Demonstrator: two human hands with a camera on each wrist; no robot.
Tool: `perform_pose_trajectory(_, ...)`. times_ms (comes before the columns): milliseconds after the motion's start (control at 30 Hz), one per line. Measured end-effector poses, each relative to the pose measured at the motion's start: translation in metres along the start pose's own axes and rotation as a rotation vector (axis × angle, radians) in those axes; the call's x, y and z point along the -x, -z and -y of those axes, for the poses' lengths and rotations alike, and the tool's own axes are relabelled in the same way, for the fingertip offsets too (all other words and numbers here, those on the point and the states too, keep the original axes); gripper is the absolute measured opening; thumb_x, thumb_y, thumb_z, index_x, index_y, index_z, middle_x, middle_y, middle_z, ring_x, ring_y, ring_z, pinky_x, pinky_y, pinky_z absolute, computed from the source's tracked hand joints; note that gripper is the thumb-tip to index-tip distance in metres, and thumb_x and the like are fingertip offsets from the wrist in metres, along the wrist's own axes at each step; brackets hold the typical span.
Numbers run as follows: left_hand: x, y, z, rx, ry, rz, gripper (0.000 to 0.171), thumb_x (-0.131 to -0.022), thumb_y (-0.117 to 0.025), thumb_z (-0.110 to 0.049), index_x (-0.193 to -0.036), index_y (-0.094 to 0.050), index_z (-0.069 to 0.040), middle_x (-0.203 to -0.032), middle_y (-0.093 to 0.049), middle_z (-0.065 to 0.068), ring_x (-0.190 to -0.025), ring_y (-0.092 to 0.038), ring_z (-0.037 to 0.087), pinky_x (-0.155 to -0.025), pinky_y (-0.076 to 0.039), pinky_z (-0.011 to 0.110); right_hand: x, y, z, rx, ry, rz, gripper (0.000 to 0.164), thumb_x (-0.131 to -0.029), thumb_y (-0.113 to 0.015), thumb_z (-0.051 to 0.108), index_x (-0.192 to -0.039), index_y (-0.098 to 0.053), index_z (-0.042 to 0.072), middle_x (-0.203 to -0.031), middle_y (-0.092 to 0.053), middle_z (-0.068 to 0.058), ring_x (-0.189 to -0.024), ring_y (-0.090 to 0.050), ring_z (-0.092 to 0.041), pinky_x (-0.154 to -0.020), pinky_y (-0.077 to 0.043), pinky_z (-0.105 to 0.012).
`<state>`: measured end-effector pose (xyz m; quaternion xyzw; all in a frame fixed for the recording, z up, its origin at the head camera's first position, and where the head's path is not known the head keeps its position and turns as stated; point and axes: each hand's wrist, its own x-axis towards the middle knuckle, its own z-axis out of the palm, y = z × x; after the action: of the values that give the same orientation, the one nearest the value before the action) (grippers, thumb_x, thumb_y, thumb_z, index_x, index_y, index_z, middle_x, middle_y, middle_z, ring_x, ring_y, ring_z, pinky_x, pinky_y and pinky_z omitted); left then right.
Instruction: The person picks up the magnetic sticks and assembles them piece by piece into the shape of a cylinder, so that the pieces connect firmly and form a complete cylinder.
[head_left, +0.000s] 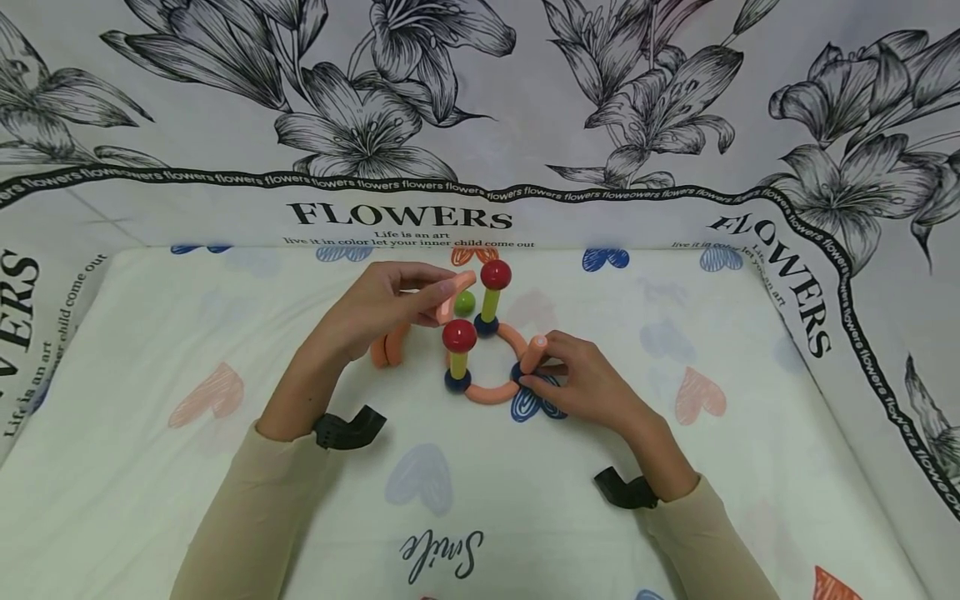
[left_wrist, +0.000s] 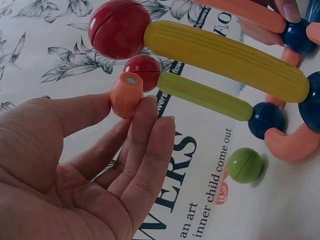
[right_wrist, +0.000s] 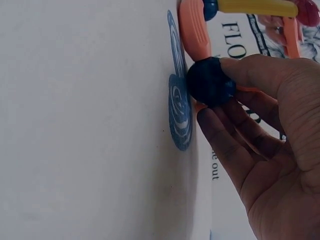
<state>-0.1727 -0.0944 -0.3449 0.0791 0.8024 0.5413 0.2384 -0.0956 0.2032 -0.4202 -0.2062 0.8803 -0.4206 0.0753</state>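
Adding a curved orange piece (left_wrist: 126, 101) is judged to be the step in hand. The piece is pinched between thumb and fingertips of the left hand (head_left: 390, 300) and held aloft near the two red balls (head_left: 460, 335); whether one is touched cannot be told. A pale disc (left_wrist: 131, 80) is seen in its exposed end. The right hand's grip (head_left: 588, 375) is closed about a dark blue ball (right_wrist: 207, 82) at the right of the orange ring (head_left: 491, 394), with an orange rod (head_left: 533, 356) rising there. The ring lies on the counter (head_left: 300, 517); two yellowish posts (head_left: 459, 365) stand on it, each capped in red.

Technique: the blue ball should be pressed lightly to the counter, so that the rod is not tipped. The piece is best lowered from above, since a brushed post could topple. Its end should be turned square to the chosen ball before contact; a skewed seat would probably hold weakly. A green ball (head_left: 465, 302) and spare orange pieces (head_left: 393, 346), partly hidden by the left hand, can be left undisturbed.
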Motion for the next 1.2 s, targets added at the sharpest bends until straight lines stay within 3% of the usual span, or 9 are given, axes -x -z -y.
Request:
perform_pose_trajectory(167,0.000,0.001,0.000,0.025,-0.007,0.020,0.050,-0.101,-0.070,-0.047,-0.141,-0.067,-0.017,-0.132,-0.073,0.012,-0.108,-0.078,0.028,-0.103,-0.060,0.046,0.000,0.000,0.000,0.004,-0.018,0.000,0.017,-0.092,-0.082,0.011,-0.106,-0.074,0.014,-0.108,-0.072,-0.002,-0.107,-0.073,-0.018,-0.094,-0.063,-0.034)
perform_pose_trajectory(367,0.000,0.001,0.000,0.077,-0.025,0.056,0.045,-0.104,-0.067,-0.039,-0.142,-0.066,-0.013,-0.136,-0.071,0.014,-0.111,-0.077,0.027,-0.100,-0.062,0.042,0.000,0.000,-0.001,-0.018,0.019,0.004,0.018,-0.092,-0.082,0.007,-0.104,-0.072,0.014,-0.109,-0.071,-0.003,-0.104,-0.073,-0.016,-0.092,-0.063,-0.031)
perform_pose_trajectory(767,0.000,0.002,-0.001,0.113,-0.024,0.064,0.043,-0.106,-0.066,-0.034,-0.143,-0.064,-0.011,-0.131,-0.071,0.013,-0.101,-0.077,0.023,-0.095,-0.064,0.039,0.001,-0.001,-0.002,-0.017,0.037,0.005,0.016,-0.093,-0.081,0.008,-0.105,-0.072,0.013,-0.108,-0.071,-0.003,-0.105,-0.073,-0.017,-0.093,-0.063,-0.033)
perform_pose_trajectory(1000,-0.002,0.003,0.002,0.102,-0.031,0.093,0.043,-0.111,-0.055,-0.034,-0.146,-0.061,-0.010,-0.134,-0.069,0.016,-0.103,-0.076,0.023,-0.092,-0.064,0.035,0.000,0.000,-0.001,-0.012,0.048,0.011,0.018,-0.093,-0.080,0.006,-0.104,-0.069,0.013,-0.106,-0.069,-0.004,-0.106,-0.075,-0.018,-0.092,-0.063,-0.032)
perform_pose_trajectory(1200,-0.006,0.001,0.010,0.029,-0.092,0.095,0.037,-0.113,-0.050,-0.026,-0.145,-0.061,-0.011,-0.134,-0.069,0.016,-0.112,-0.075,0.025,-0.098,-0.063,0.040,0.000,0.000,0.000,0.008,0.043,0.013,0.017,-0.093,-0.080,0.008,-0.105,-0.069,0.014,-0.106,-0.069,-0.004,-0.106,-0.075,-0.019,-0.093,-0.064,-0.033)
